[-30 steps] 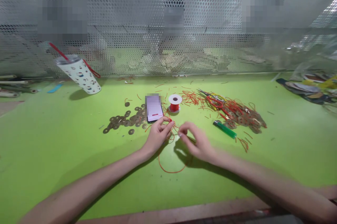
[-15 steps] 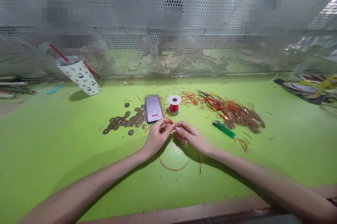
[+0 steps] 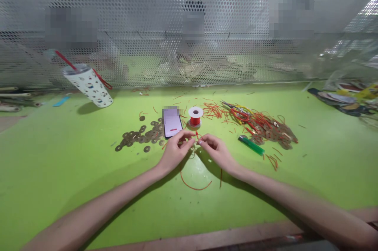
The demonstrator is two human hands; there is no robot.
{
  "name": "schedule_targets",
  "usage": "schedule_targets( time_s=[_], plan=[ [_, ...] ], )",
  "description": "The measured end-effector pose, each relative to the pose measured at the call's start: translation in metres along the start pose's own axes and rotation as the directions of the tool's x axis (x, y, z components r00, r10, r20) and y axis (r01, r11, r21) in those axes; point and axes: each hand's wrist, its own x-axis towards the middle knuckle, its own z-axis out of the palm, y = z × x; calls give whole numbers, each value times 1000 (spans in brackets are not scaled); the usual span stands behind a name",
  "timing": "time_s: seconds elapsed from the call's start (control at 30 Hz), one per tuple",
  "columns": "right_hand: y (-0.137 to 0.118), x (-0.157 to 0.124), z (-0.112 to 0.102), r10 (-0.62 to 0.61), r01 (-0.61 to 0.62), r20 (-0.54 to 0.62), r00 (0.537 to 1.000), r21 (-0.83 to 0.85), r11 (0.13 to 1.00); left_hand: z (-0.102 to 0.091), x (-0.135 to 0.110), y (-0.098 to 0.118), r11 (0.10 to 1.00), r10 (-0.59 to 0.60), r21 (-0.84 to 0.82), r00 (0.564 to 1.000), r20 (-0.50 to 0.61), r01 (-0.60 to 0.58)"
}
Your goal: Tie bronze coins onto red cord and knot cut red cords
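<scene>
Close together over the green table, my left hand (image 3: pixel 179 145) and my right hand (image 3: pixel 215 148) both pinch a thin red cord (image 3: pixel 197 134). A small knot and loop in it show between the fingertips. Loose ends hang below the hands, one curving along the tabletop. A coin-like disc may be among the fingers, but I cannot tell. Just beyond the hands stands a white spool (image 3: pixel 195 114) of red thread. Beside it a phone (image 3: pixel 173 125) lies face up, close to my left fingers.
Holed brass coins (image 3: pixel 138 135) lie scattered at left. On the right are corded coins (image 3: pixel 274 133), scissors (image 3: pixel 240 114), a green lighter (image 3: pixel 251 145) and red cord scraps (image 3: pixel 213 110). A patterned tumbler (image 3: pixel 90 85) with a straw stands back left, before a perforated metal screen (image 3: pixel 147 26).
My fingertips have drawn slightly apart, so the knot and loop of red cord now show between them. My right fingers have curled in, and the hanging cord end has shifted a little left.
</scene>
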Motion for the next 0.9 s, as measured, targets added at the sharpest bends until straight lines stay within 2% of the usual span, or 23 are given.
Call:
schedule_targets(
  time_s=[0.1, 0.2, 0.27, 0.33, 0.4, 0.5, 0.6, 0.77, 0.83, 0.9],
  plan=[
    [-2, 2, -3, 5, -6, -78, 997, -17, 1000, -3, -1, 4, 1000, 21, -15, 994, -109, -22],
    [-4, 5, -6, 27, -28, -143, 989, -6, 1000, -5, -4, 11, 996, 84, -14, 970, -227, -89],
    [-5, 7, -7, 60, -53, -166, 984, 43, 998, -4, -9, 15, 986, 166, 37, 960, -225, -162],
    [-6, 9, -8, 90, -71, -171, 981, 110, 991, 0, -15, 16, 959, 276, 110, 953, -128, -263],
    [-7, 9, -8, 92, -64, -172, 981, 160, 985, 4, -22, 16, 903, 386, 184, 921, 49, -388],
    [-10, 9, -8, 72, -43, -150, 986, 191, 981, 11, -32, 16, 778, 482, 281, 821, 305, -561],
    [-10, 8, -6, 97, -72, -93, 991, 241, 968, 16, -39, 15, 645, 511, 339, 716, 475, -685],
    [-7, 8, -5, 149, -135, -9, 989, 371, 919, 18, -44, 14, 439, 529, 403, 593, 606, -803],
    [-6, 9, -6, 173, -162, 17, 985, 448, 879, 17, -46, 17, 368, 549, 383, 530, 646, -848],
    [-7, 11, -7, 214, -197, 27, 977, 506, 839, 17, -49, 23, 337, 570, 319, 462, 680, -886]
  ],
)
